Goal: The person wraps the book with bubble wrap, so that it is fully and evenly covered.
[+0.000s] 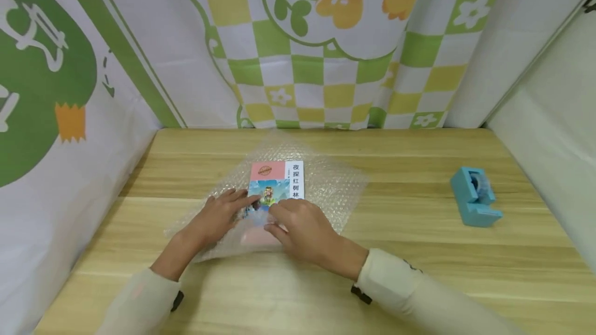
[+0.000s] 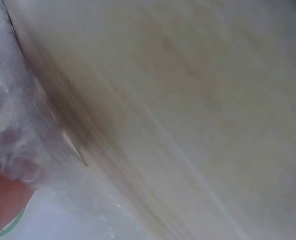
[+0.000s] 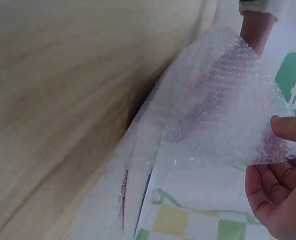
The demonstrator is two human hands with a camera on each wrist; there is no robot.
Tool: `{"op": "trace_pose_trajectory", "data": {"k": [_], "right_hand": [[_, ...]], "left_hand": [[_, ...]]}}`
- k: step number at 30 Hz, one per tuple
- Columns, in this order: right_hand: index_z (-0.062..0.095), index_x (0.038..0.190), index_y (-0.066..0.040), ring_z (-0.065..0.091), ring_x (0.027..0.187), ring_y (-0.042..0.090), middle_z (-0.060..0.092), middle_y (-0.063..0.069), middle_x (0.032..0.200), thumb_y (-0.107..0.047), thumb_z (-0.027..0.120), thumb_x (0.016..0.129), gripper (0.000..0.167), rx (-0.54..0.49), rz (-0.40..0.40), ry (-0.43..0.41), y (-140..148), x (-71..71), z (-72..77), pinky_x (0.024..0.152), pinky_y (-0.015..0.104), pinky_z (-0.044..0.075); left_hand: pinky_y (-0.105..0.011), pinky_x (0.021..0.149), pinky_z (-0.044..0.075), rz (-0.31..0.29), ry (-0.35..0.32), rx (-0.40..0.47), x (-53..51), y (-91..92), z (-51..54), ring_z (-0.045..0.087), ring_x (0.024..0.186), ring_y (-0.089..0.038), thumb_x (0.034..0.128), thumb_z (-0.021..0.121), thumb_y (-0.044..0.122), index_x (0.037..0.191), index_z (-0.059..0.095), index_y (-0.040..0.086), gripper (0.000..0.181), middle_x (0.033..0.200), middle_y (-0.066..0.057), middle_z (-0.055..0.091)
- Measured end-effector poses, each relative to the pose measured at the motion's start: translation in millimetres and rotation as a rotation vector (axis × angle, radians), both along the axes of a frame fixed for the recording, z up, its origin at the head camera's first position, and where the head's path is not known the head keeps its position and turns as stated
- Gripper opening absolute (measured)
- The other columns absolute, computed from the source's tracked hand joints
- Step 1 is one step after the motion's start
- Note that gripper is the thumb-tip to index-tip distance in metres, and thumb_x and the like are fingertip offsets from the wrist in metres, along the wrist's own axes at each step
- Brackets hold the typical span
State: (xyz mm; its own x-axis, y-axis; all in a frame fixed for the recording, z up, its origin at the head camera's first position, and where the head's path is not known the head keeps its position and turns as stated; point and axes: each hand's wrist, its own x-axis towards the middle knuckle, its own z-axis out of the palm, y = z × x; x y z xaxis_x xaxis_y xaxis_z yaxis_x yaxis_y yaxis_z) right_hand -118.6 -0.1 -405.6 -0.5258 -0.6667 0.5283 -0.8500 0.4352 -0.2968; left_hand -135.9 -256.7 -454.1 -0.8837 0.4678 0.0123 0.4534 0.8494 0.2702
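A book (image 1: 270, 174) with a pink, white and blue cover lies on a sheet of bubble wrap (image 1: 335, 180) on the table. The wrap's near flap is folded up over the book's lower part. My right hand (image 1: 302, 229) pinches the flap's tip between thumb and fingers; the right wrist view shows this bubble wrap (image 3: 213, 100) stretched from that hand (image 3: 283, 185). On the book's left side, my left hand (image 1: 221, 216) rests with fingers extended over the wrap and cover. Only a fingertip-sized part of the left hand (image 2: 5, 202) shows in the left wrist view.
A blue tape dispenser (image 1: 475, 198) with a roll of clear tape stands at the right of the wooden table (image 1: 400, 273). Patterned cloth (image 1: 326, 76) hangs behind the table, and white cloth (image 1: 112, 169) borders its left side.
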Motion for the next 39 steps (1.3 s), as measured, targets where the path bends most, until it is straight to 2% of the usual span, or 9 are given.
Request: {"op": "trace_pose_trajectory", "data": {"k": [3,7,13,17,22,27,30,35,39], "right_hand": [[0.062,0.082,-0.012,0.062,0.070,0.013,0.064,-0.006,0.076,-0.016,0.082,0.085,0.020,-0.046,-0.047,-0.145,-1,-11.5,0.8,0.063,0.028,0.051],[0.065,0.081,-0.013,0.064,0.073,0.015,0.065,-0.007,0.077,-0.015,0.082,0.085,0.017,-0.086,-0.081,-0.296,-1,-25.7,-2.7,0.067,0.028,0.051],[0.066,0.080,-0.014,0.063,0.080,0.016,0.066,-0.006,0.082,-0.020,0.082,0.085,0.018,-0.066,-0.132,-0.401,-2,-44.9,-11.2,0.073,0.032,0.051],[0.065,0.078,-0.016,0.060,0.082,0.015,0.066,-0.007,0.083,-0.023,0.083,0.085,0.020,-0.035,-0.164,-0.466,-1,-54.8,-17.6,0.075,0.033,0.050],[0.064,0.077,-0.016,0.057,0.078,0.014,0.064,-0.007,0.082,-0.024,0.083,0.084,0.021,0.015,-0.191,-0.508,-2,-62.4,-25.6,0.072,0.034,0.049],[0.065,0.079,-0.014,0.056,0.078,0.013,0.064,-0.005,0.082,-0.025,0.083,0.084,0.021,0.060,-0.197,-0.526,-4,-65.5,-31.8,0.074,0.033,0.049],[0.066,0.080,-0.014,0.055,0.078,0.014,0.062,-0.005,0.080,-0.025,0.083,0.083,0.021,0.069,-0.200,-0.535,-6,-66.2,-34.4,0.073,0.032,0.049],[0.065,0.077,-0.016,0.054,0.079,0.014,0.060,-0.008,0.076,-0.025,0.085,0.080,0.023,0.086,-0.197,-0.509,-9,-68.0,-37.0,0.074,0.032,0.047],[0.065,0.075,-0.017,0.054,0.080,0.015,0.059,-0.008,0.075,-0.027,0.087,0.078,0.024,0.105,-0.205,-0.479,-11,-69.8,-38.9,0.075,0.032,0.046]], "left_hand": [[-0.081,0.088,0.034,-0.002,-0.003,0.013,-3.5,0.2,1.9,0.042,0.132,-0.052,0.0969,0.055,-0.008,0.146,0.054,0.020,0.056,0.145,-0.022,0.049],[-0.080,0.087,0.037,-0.019,-0.003,0.007,-4.6,-1.5,3.5,0.044,0.131,-0.049,0.0991,0.052,-0.005,0.143,0.055,0.010,0.047,0.145,-0.022,0.050],[-0.078,0.090,0.036,-0.030,-0.012,-0.013,-3.8,-5.7,4.9,0.042,0.133,-0.049,0.0991,0.051,-0.007,0.142,0.055,0.004,0.044,0.147,-0.020,0.048],[-0.073,0.091,0.041,-0.066,0.020,-0.019,-5.9,-6.6,4.3,0.046,0.130,-0.046,0.0985,0.053,-0.007,0.140,0.057,0.004,0.044,0.145,-0.019,0.050],[-0.064,0.099,0.041,-0.100,-0.012,-0.044,-11.3,-7.6,7.2,0.048,0.130,-0.044,0.1028,0.052,0.003,0.140,0.057,0.004,0.038,0.143,-0.021,0.052],[-0.071,0.104,0.030,-0.042,-0.155,-0.035,-14.4,-9.9,15.0,0.037,0.136,-0.048,0.1066,0.041,0.015,0.145,0.055,0.013,0.041,0.148,-0.020,0.047],[-0.075,0.103,0.026,-0.005,-0.208,-0.021,-15.6,-9.8,18.5,0.032,0.139,-0.050,0.1065,0.034,0.018,0.146,0.054,0.019,0.045,0.151,-0.018,0.044],[-0.077,0.103,0.022,0.028,-0.244,-0.002,-16.3,-9.7,18.9,0.029,0.141,-0.049,0.1094,0.026,0.034,0.147,0.053,0.021,0.048,0.153,-0.017,0.042],[-0.078,0.100,0.026,0.020,-0.204,-0.005,-15.9,-9.0,15.6,0.033,0.138,-0.050,0.1062,0.034,0.053,0.146,0.054,0.021,0.055,0.151,-0.018,0.045]]}}
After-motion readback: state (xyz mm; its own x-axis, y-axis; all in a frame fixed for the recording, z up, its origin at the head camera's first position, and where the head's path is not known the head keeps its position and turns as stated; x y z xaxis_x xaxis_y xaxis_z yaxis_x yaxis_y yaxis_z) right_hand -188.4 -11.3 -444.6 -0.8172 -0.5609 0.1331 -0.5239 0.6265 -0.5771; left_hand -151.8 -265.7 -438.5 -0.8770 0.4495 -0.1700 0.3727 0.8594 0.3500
